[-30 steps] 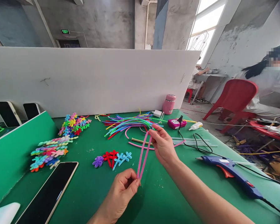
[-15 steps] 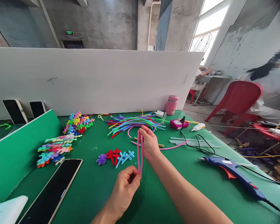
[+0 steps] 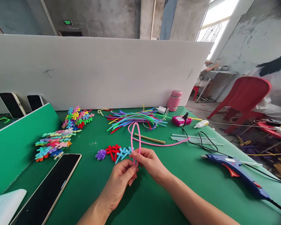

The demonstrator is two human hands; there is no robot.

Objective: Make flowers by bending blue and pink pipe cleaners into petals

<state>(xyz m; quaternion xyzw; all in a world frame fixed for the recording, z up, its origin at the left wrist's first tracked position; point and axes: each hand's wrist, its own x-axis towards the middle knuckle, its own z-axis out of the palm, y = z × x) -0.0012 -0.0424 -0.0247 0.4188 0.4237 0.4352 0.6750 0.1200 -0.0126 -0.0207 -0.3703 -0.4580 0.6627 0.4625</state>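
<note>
A pink pipe cleaner (image 3: 140, 137), bent into a tall narrow loop, stands up from my two hands. My left hand (image 3: 123, 178) pinches its lower ends. Close beside it, my right hand (image 3: 148, 161) is closed on the loop's lower part, thumb and finger together. Just behind lie small pipe-cleaner shapes: a purple flower (image 3: 101, 154), red pieces (image 3: 113, 152) and light blue pieces (image 3: 123, 153). Another pink pipe cleaner (image 3: 164, 145) curves across the green table (image 3: 173, 200), near a thin brown stick (image 3: 150, 138).
Loose coloured pipe cleaners (image 3: 135, 118) lie at the back. Finished colourful flowers (image 3: 55, 143) are heaped at left, near a large phone (image 3: 49, 187). At right lie a blue glue gun (image 3: 236, 175), clear glue sticks (image 3: 196, 139), a pink bottle (image 3: 174, 100) and a white bottle (image 3: 201, 124).
My right hand has slid from the top of the pink pipe cleaner down beside my left hand. The folded strands have opened into a rounded loop. The view has tilted slightly downward.
</note>
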